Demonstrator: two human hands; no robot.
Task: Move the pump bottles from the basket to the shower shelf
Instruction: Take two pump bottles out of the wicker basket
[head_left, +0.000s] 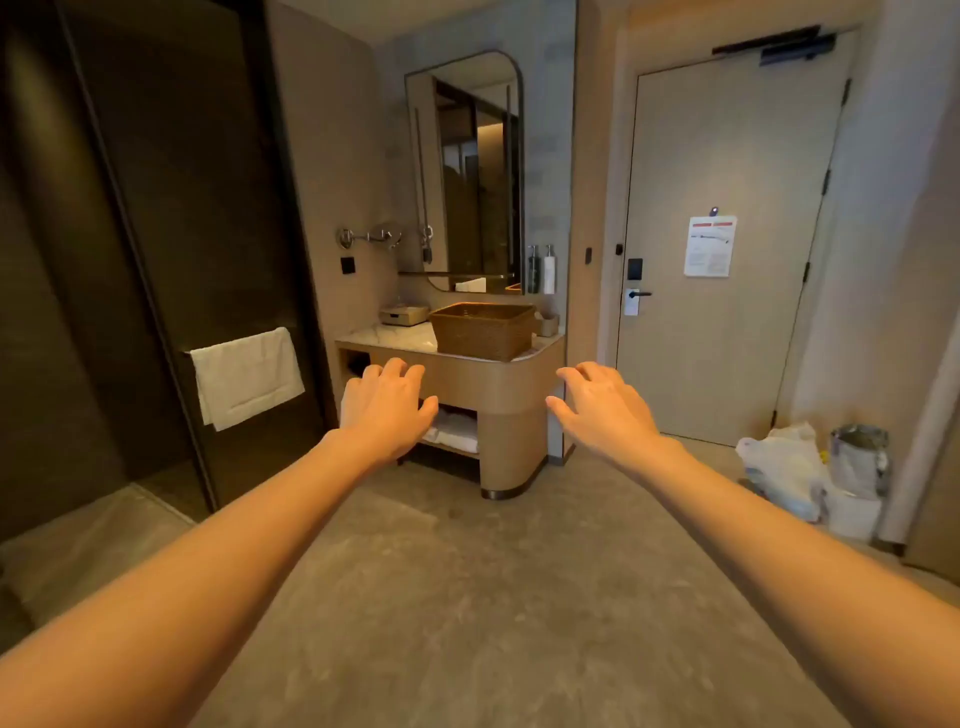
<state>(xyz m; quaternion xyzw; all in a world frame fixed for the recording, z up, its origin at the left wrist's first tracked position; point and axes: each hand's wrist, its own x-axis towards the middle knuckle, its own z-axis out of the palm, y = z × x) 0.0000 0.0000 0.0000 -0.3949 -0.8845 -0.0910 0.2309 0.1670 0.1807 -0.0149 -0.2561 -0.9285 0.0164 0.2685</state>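
A brown woven basket (480, 332) stands on the vanity counter (545, 345) across the room; its inside is hidden from here. Two pump bottles, one dark (533, 270) and one white (549, 271), hang on the wall right of the mirror. My left hand (387, 402) and my right hand (602, 402) are stretched out in front of me, palms down, fingers spread, holding nothing. Both are well short of the basket. No shower shelf is visible.
A dark glass door (171, 249) with a white towel (247, 376) on its rail fills the left. A room door (727, 234) is at right, with a white bag (784, 467) and a bin (857, 460) on the floor beside it. Folded towels (457, 431) lie under the vanity.
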